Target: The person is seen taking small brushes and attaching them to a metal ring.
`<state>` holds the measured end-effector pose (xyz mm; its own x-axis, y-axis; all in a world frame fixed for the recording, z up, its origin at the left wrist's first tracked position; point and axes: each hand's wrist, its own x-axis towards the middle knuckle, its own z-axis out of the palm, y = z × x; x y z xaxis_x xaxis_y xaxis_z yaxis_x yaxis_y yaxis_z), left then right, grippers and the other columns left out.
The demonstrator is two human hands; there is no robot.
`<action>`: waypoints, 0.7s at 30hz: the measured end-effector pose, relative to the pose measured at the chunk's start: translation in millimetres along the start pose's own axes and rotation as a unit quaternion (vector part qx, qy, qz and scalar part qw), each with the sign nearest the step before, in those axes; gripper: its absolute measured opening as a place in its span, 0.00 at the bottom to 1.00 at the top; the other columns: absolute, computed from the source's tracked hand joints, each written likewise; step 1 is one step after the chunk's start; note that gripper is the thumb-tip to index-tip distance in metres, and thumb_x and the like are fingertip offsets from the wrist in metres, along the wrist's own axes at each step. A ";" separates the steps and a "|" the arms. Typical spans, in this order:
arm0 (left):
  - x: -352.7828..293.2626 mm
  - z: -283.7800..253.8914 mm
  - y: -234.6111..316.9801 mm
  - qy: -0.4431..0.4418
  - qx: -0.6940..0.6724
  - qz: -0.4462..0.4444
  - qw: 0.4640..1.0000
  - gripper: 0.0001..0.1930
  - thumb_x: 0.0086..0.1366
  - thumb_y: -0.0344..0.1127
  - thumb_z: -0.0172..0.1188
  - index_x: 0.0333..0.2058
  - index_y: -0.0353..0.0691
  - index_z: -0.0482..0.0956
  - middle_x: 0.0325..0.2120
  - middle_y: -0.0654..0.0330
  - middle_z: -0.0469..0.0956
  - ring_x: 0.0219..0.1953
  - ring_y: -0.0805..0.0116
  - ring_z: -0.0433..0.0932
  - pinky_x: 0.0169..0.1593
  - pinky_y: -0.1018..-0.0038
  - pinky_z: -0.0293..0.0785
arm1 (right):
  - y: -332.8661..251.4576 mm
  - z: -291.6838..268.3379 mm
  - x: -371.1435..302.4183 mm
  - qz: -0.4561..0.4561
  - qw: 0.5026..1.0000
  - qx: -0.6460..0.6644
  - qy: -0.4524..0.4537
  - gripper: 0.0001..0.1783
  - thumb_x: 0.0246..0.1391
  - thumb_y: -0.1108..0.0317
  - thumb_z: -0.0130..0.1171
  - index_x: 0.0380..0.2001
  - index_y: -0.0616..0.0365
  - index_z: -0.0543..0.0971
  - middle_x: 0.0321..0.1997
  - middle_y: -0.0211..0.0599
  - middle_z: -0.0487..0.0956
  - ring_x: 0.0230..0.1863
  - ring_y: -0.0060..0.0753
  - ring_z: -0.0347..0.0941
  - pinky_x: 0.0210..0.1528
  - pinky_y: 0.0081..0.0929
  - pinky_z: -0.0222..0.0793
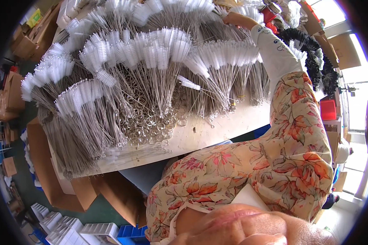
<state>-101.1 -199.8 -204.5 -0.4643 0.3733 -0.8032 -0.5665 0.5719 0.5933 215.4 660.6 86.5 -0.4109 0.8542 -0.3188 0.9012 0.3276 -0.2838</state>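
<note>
My right hand [235, 19] reaches to the far side of the table, its fingers among the white bristle heads of the brush bundles [229, 53]. Whether it grips one I cannot tell. The arm wears a white sleeve cover [276, 51] over a floral sleeve [298, 130]. Several bundles of thin wire brushes [122, 81] with white bristle tips and ring handles lie fanned over the pale table [229, 122]. Loose wire rings [147, 122] are heaped in the middle. One single brush [189, 83] lies across the pile. My left hand is out of view.
Black bristle brushes [315, 61] lie at the table's far right, near a red container [270, 14] and a red bin [328, 109]. Cardboard boxes [12, 94] stand at the left and under the table. White plastic trays [65, 230] and a blue crate [131, 233] sit on the floor.
</note>
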 end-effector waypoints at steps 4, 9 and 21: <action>5.6 9.0 12.2 -0.011 0.004 0.013 1.000 0.04 0.59 0.31 0.55 0.31 0.39 0.72 0.18 0.58 0.74 0.15 0.70 0.71 0.17 0.80 0.66 | 19.6 -4.3 0.8 -0.165 0.985 -0.050 0.017 0.11 0.47 0.61 0.51 0.26 0.57 0.76 0.15 0.32 0.69 0.16 0.24 0.66 0.17 0.25 0.60; 3.2 15.1 27.7 -0.010 0.009 0.021 1.000 0.04 0.59 0.31 0.55 0.31 0.38 0.72 0.18 0.58 0.74 0.15 0.70 0.71 0.17 0.80 0.66 | -8.8 7.3 -12.8 0.084 0.963 0.252 0.048 0.10 0.53 0.64 0.46 0.29 0.57 0.75 0.18 0.32 0.73 0.21 0.27 0.72 0.23 0.24 0.68; 10.2 40.7 82.2 -0.045 0.042 0.038 0.997 0.05 0.60 0.32 0.55 0.31 0.38 0.72 0.18 0.58 0.74 0.15 0.70 0.71 0.17 0.80 0.67 | 67.4 -45.2 29.5 -0.218 0.735 0.642 0.023 0.13 0.57 0.64 0.50 0.42 0.58 0.74 0.25 0.27 0.73 0.33 0.26 0.73 0.41 0.30 0.72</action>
<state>-124.6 -119.2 -166.2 -0.4389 0.4789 -0.7603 -0.4714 0.5977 0.6485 270.3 726.1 98.9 -0.5907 0.8032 0.0778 -0.1994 -0.0519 -0.9785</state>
